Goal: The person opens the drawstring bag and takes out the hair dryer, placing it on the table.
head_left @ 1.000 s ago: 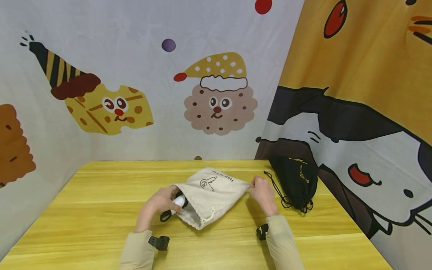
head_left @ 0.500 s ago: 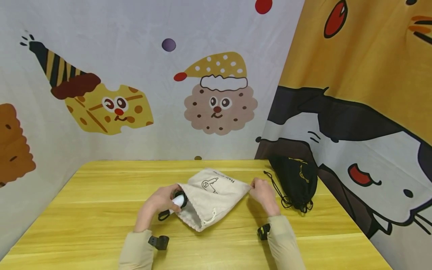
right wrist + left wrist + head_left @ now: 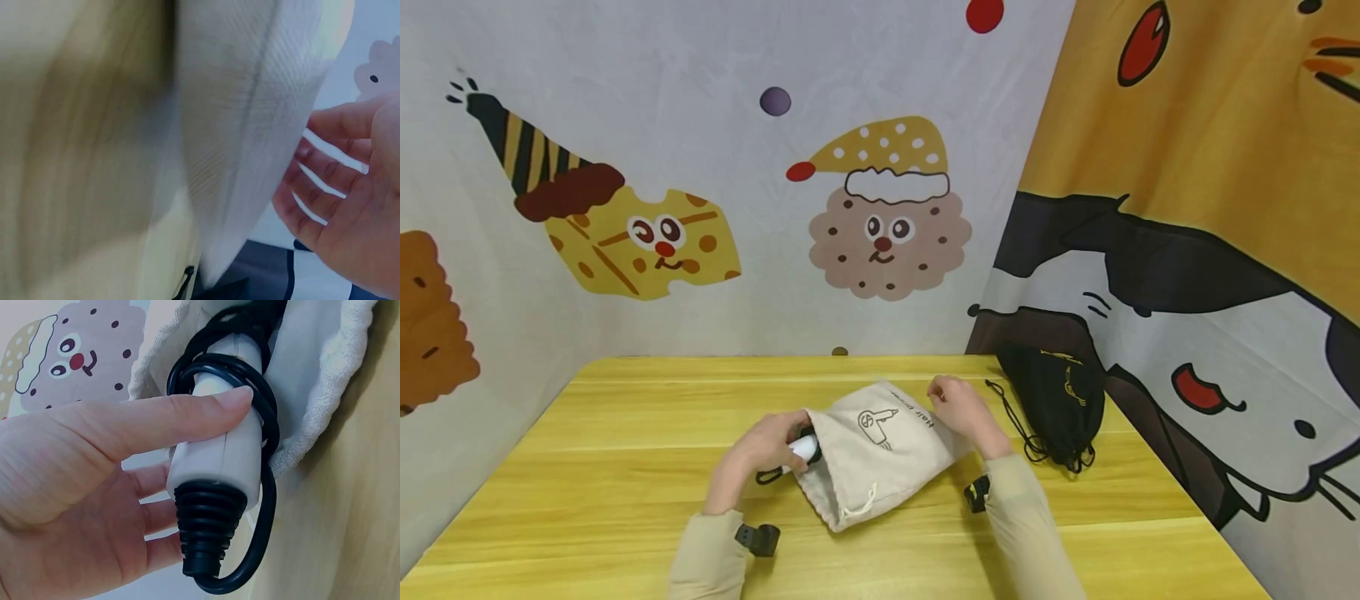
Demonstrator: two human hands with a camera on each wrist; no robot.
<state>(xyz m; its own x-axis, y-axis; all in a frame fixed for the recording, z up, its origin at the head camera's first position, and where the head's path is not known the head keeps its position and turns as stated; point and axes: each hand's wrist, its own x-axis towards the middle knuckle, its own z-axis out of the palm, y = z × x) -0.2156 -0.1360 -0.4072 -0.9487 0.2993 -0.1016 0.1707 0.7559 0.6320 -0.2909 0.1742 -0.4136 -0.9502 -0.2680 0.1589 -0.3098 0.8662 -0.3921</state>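
Note:
A cream drawstring bag (image 3: 898, 471) printed with a hair dryer lies on the table, its mouth facing left. My left hand (image 3: 766, 443) grips the white handle of a hair dryer (image 3: 219, 459) at that mouth. In the left wrist view the thumb crosses the handle, black cord (image 3: 267, 509) is looped round it, and a ribbed black sleeve (image 3: 209, 519) ends it. The dryer's far part is hidden inside the bag. Over the bag's right end is my right hand (image 3: 961, 410); in the right wrist view its fingers (image 3: 322, 165) are loosely bent beside the cloth, pinching nothing.
A black drawstring bag (image 3: 1052, 408) with gold print and loose cords lies at the right edge of the yellow wooden table (image 3: 647, 425). Cartoon-printed cloth (image 3: 715, 150) hangs behind and to the right.
My right hand has let go of the cream bag's right corner and moved left and up. The bag has shifted and turned slightly. My left hand keeps its grip on the hair dryer.

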